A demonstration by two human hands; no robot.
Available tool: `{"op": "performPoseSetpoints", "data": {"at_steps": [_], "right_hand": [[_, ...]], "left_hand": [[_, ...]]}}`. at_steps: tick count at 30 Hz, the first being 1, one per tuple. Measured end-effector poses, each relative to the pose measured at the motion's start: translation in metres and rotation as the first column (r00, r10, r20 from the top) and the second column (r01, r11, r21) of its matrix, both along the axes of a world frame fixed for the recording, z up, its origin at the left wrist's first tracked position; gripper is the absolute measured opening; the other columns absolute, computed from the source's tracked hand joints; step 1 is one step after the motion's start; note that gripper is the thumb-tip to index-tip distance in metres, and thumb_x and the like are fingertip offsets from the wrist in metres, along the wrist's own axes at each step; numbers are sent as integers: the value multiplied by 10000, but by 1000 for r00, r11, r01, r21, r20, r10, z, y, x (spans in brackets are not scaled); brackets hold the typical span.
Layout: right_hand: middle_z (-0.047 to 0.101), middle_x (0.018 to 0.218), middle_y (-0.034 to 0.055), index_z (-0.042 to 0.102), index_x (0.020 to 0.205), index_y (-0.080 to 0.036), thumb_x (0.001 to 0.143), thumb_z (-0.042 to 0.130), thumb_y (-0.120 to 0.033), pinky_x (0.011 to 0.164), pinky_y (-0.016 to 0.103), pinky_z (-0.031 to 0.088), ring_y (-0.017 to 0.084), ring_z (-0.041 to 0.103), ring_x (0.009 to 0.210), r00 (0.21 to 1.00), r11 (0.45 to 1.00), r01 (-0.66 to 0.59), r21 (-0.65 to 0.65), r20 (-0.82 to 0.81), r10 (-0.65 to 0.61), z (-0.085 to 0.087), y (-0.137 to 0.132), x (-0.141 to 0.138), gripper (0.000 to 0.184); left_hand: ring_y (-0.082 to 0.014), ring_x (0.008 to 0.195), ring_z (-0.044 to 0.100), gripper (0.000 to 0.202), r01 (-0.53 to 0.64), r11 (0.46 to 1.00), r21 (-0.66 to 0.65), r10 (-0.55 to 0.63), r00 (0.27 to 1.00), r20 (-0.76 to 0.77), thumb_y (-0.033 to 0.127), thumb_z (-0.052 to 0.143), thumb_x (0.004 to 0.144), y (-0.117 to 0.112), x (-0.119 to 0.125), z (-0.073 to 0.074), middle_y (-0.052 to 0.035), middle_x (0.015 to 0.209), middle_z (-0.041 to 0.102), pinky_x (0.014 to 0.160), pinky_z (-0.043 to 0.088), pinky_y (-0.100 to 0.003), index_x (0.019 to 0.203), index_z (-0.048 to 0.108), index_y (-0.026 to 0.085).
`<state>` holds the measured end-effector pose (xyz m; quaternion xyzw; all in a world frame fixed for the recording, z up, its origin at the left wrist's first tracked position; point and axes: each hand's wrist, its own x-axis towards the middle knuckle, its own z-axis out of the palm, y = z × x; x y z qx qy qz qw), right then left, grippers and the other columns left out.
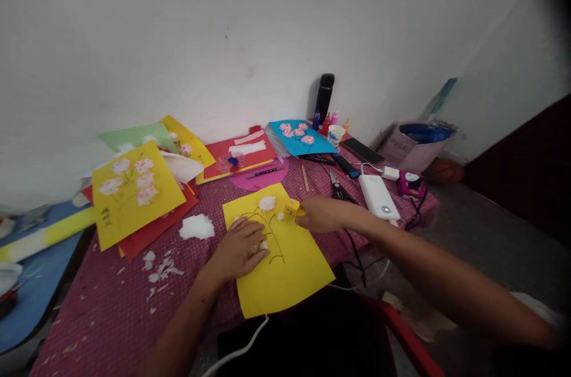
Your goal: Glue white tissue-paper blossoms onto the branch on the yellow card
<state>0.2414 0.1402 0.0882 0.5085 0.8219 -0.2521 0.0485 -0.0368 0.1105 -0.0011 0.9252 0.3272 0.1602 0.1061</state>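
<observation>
While right [317,213] clasps container [292,207], splayed left [241,248] touches paper [289,282].

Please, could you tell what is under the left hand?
Under the left hand is the yellow sheet with drawn branches. A white tuft shows partly at the hand's edge. What the palm covers cannot be seen.

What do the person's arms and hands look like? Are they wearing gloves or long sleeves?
No gloves! The left hand and right hand are bare. No sleeves cover the left forearm or right forearm where they show, and I see no watch. Rings are too small to tell.
</observation>
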Motion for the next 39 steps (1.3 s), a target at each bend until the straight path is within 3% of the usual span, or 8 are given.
{"op": "performPoseSetpoints", "data": {"at_steps": [6, 13, 17, 20, 24, 30, 36, 39], "right_hand": [[645, 586, 49, 627, 718, -154, 874, 586, -407, 444, 236, 340, 142, 564, 476, 971, 975, 147, -166, -164, -174, 6, 3, 24, 300], [554, 546, -15, 546, 709, -173, 887, 554, -512, 355, 202, 316, 86, 455, 392, 734, 812, 309, -495, -419, -534, -39, 1, 46, 383], [535, 524, -24, 531, 718, -180, 921, 496, -495, 362, 209, 339, 87, 434, 374, 701, 792, 411, -451, -399, -591, -59, 3, 42, 377], [582, 570, 9, 558, 735, -172, 932, 500, -482, 434, 223, 372, 123, 527, 456, 778, 867, 423, -264, -384, -497, -63, 0, 40, 372], [709, 881, 92, 641, 956, -158, 941, 520, -416, 639, 258, 409, 207, 653, 765, 984, 965, 139, 223, -142, -109, -58, -15, 38, 285], [703, 913, 108, 642, 967, -167, 945, 522, -361, 657, 264, 357, 213, 642, 793, 989, 950, -137, 280, 100, 113, -32, -31, 41, 229], [600, 640, 9, 619, 793, -170, 896, 569, -526, 526, 241, 354, 143, 554, 554, 950, 989, 111, -99, -280, -135, -34, -9, 52, 374], [548, 588, -21, 565, 754, -180, 830, 603, -608, 415, 228, 358, 109, 488, 444, 702, 845, 355, -400, -482, -523, -52, 3, 57, 435]], "left_hand": [[-255, 1187, 596, 243, -10, 1000, 3, 10, 999, 35, 385, 618, 891, -2, 0, 2, -71, 1210, 682, 1136, 339, -510, 1085, 696, 261], [-251, 1152, 611, 235, -16, 1000, 7, 15, 998, 60, 403, 625, 885, -2, -1, -1, -62, 1189, 683, 1144, 329, -512, 1060, 699, 264], [-245, 1144, 611, 231, -24, 1000, 4, 24, 998, 58, 410, 613, 895, -3, -2, -2, -60, 1194, 677, 1153, 313, -508, 1050, 694, 259], [-246, 1144, 608, 241, -23, 1000, 0, 23, 998, 54, 419, 609, 899, -3, -2, -2, -63, 1195, 675, 1161, 301, -511, 1056, 692, 256], [-251, 1172, 596, 266, -19, 1000, 5, 19, 998, 59, 422, 603, 902, -3, -3, -3, -72, 1208, 672, 1165, 293, -513, 1086, 691, 250], [-252, 1174, 598, 282, -22, 1000, 20, 21, 998, 65, 447, 591, 910, -3, -4, -7, -81, 1213, 677, 1159, 308, -491, 1064, 705, 241], [-252, 1170, 594, 299, -26, 1000, 8, 25, 997, 68, 457, 589, 912, -3, -4, -9, -81, 1212, 675, 1156, 301, -495, 1070, 706, 232], [-247, 1175, 590, 298, -27, 1000, 0, 27, 997, 79, 461, 593, 909, -3, -5, -9, -76, 1206, 676, 1163, 285, -494, 1068, 704, 234]]}}
